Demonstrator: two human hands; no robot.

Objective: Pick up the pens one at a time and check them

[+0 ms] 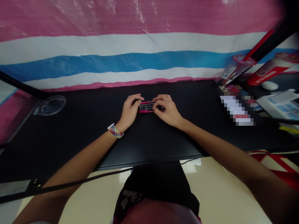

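A row of several pens (146, 107), pink and dark grey to black, lies side by side on the black tabletop (144, 133). My left hand (131, 109), with a multicoloured woven band (115, 130) at its wrist, grips the left ends of the row between thumb and fingers. At the other end, my right hand (167, 109) has its fingers curled round the right ends. Both hands rest low at the table surface. The pen tips are partly hidden behind my fingers.
On the left lies a clear round plastic lid (52, 105). To the right stand a clear cup (235, 70) with a red straw and a red-and-white cup (271, 70). A white egg-shaped object (270, 85) and a tissue pack (283, 104) are near them. Behind hangs a striped sheet (140, 63).
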